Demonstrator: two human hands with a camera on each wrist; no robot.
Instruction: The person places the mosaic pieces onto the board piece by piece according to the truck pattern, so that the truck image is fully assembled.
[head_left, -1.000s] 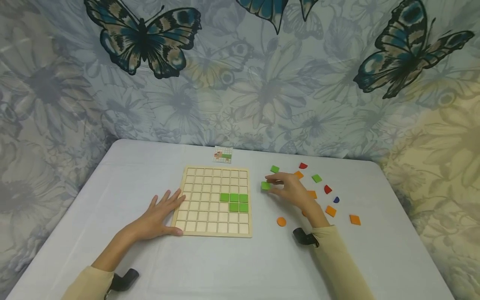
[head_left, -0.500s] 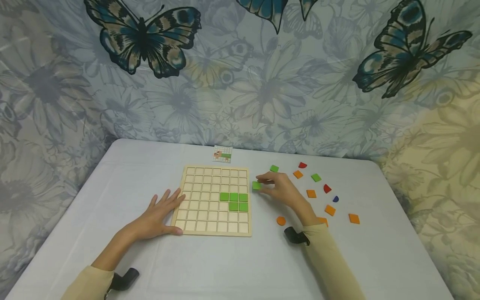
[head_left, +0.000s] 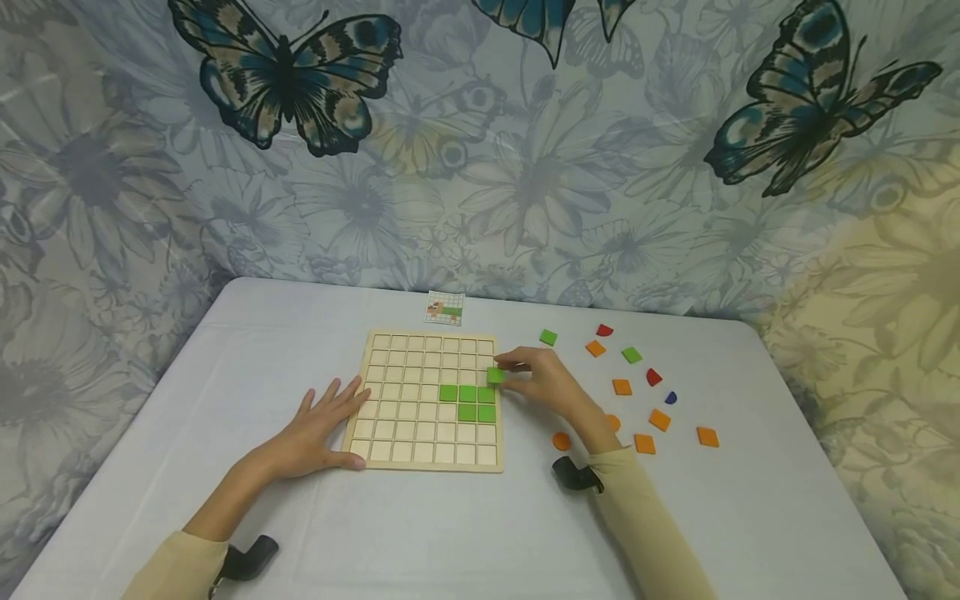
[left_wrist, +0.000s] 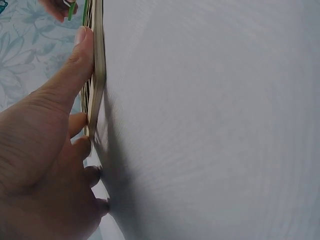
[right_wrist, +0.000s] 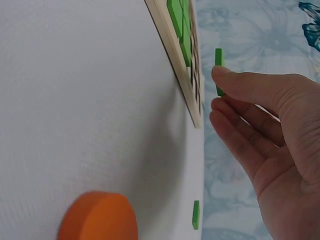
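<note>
A wooden grid board (head_left: 433, 462) lies on the white table, with several green square tiles (head_left: 467, 393) set in cells at its right side. My right hand (head_left: 542, 379) pinches another green square tile (head_left: 495, 376) between thumb and fingers, over the board's right edge, just above the row of green tiles. In the right wrist view this held tile (right_wrist: 219, 59) stands up off the board at the thumb tip. My left hand (head_left: 315, 433) rests with spread fingers at the board's left edge; in the left wrist view its thumb (left_wrist: 75, 65) lies along the wooden rim.
A small picture card (head_left: 446, 307) lies behind the board. To the right are scattered loose pieces: green squares (head_left: 632, 355), orange squares (head_left: 660, 420), orange circles (head_left: 562, 442), red pieces (head_left: 654, 377) and a blue piece (head_left: 671, 397). Patterned cloth (head_left: 480, 208) hangs behind the table.
My right hand has moved left with the green tile, from the table beside the board to over its right edge. The left hand has stayed in place.
</note>
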